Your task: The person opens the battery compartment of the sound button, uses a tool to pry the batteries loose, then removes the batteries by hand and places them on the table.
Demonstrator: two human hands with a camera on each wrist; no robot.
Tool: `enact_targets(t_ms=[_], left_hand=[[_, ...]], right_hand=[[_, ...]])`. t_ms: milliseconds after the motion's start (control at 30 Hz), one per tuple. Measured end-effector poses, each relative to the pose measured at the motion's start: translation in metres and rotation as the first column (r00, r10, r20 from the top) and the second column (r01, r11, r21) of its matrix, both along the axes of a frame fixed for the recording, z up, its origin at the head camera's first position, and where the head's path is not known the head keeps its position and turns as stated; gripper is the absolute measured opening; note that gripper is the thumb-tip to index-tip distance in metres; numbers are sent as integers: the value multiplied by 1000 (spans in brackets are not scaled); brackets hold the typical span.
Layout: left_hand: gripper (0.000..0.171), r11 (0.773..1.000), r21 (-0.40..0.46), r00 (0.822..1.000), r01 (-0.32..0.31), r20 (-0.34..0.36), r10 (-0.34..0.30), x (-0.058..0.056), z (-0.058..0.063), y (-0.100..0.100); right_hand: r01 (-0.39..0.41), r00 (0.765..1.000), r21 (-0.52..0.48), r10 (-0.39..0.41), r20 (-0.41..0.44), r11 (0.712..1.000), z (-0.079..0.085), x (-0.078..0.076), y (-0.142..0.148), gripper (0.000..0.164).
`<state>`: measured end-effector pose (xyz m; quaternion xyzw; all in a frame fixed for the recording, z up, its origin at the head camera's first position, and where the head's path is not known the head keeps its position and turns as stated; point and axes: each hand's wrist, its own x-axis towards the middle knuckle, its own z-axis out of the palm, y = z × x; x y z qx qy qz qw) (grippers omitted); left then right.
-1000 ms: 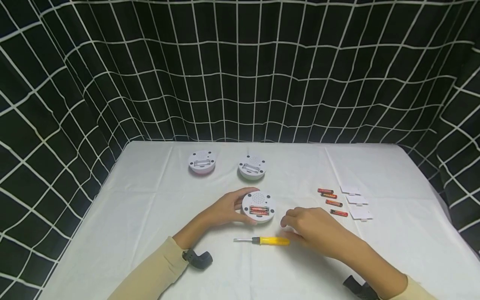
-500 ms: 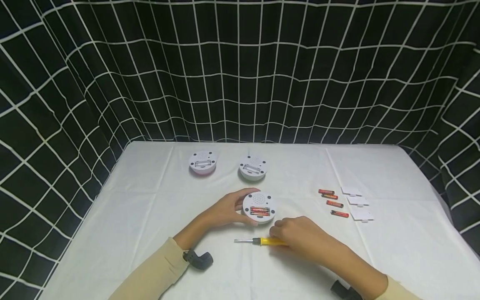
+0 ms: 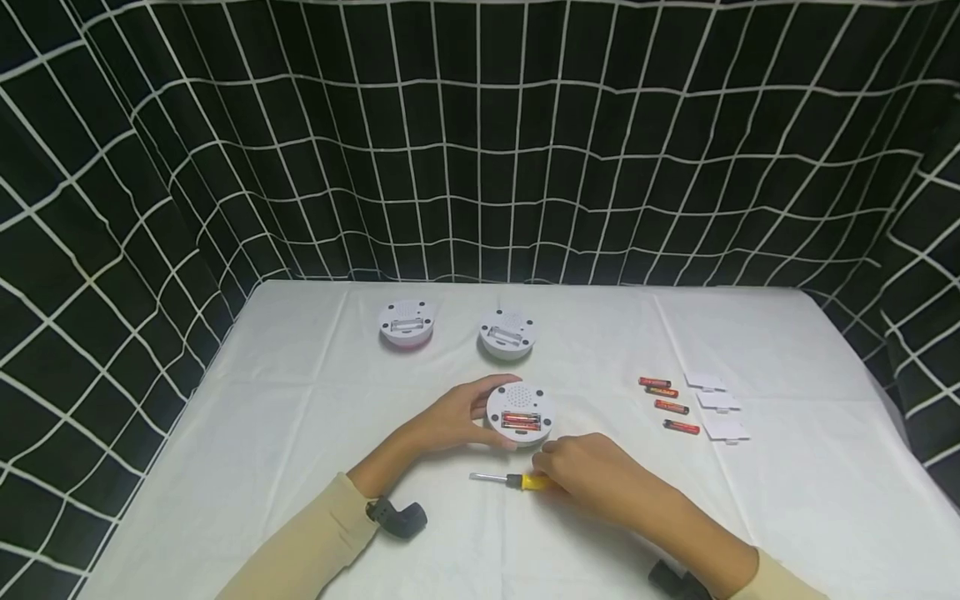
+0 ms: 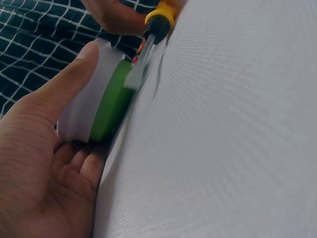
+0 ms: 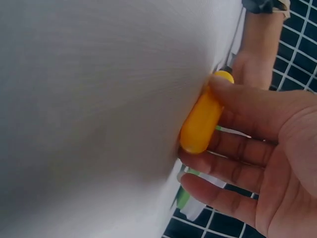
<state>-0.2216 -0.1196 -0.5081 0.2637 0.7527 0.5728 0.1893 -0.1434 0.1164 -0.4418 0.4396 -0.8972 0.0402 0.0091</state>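
My left hand (image 3: 453, 418) holds a round white device (image 3: 519, 397) by its side, thumb near and fingers around the back. It lies with its underside up, and two red batteries (image 3: 521, 422) sit in its bay. The left wrist view shows its green lower band (image 4: 111, 101). My right hand (image 3: 600, 475) pinches the yellow handle of a flat-blade screwdriver (image 5: 203, 121) between thumb and fingers, low over the white cloth. The screwdriver's metal blade (image 4: 141, 67) points left, on the near side of the device. My right hand covers part of the handle in the head view.
Two similar round devices, one pink-bottomed (image 3: 407, 323) and one further right (image 3: 507, 335), stand behind with bare battery bays. Several loose batteries (image 3: 672, 407) lie to the right, beside white battery covers (image 3: 726, 428). A dark netted-pattern curtain (image 3: 480, 150) rises behind the table.
My right hand has moved left and down onto the screwdriver's handle and taken hold of it. The screwdriver has tilted slightly. My left hand stays around the device.
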Motion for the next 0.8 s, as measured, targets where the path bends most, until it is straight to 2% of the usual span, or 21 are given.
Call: enact_targets(t_ms=[333, 533, 800], left_hand=[[95, 1000, 1, 1000, -3, -3, 3, -1, 3, 1], [94, 1000, -4, 1000, -4, -2, 4, -1, 2, 1], [94, 1000, 7, 1000, -6, 12, 6, 0, 1, 1]], right_hand=[[24, 985, -13, -22, 172, 1000, 9, -5, 4, 23], [-22, 983, -31, 27, 180, 999, 9, -5, 6, 25], [28, 972, -37, -19, 235, 999, 6, -3, 9, 25]])
